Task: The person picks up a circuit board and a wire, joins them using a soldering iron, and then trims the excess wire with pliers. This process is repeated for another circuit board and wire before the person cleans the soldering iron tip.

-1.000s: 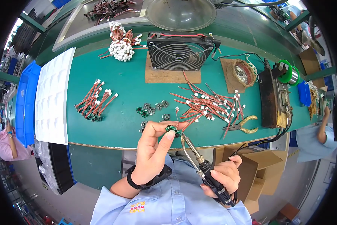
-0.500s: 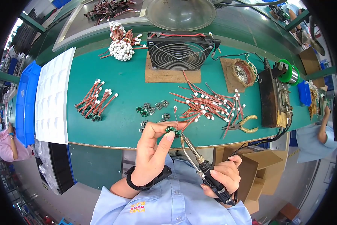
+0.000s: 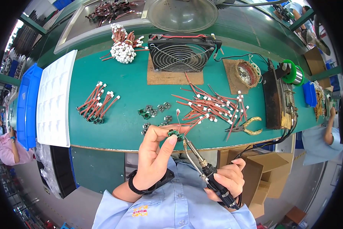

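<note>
My left hand (image 3: 154, 154) pinches a small green circuit board (image 3: 174, 133) between thumb and fingers, just over the bench's near edge. Red and dark wires with a white connector (image 3: 178, 111) run up from the board. My right hand (image 3: 229, 181) grips the black handle of a soldering iron (image 3: 210, 173). A thin metal tube runs along its shaft, and the tip meets the board's right side. Beyond my left hand lie several loose circuit boards (image 3: 148, 111). Farther right, a pile of red-and-dark wires (image 3: 207, 107) with white connectors is spread out.
A black fan (image 3: 181, 53) stands at the back on cardboard. Finished-looking wired boards (image 3: 97, 103) and a white tray (image 3: 55, 99) are at left. Pliers (image 3: 251, 126), a round tin (image 3: 248, 74), a dark metal unit (image 3: 274, 99) and a solder spool (image 3: 296, 73) sit at right.
Both hands keep nearly the same pose, with the iron's tip at the board. The whole view has shifted very slightly.
</note>
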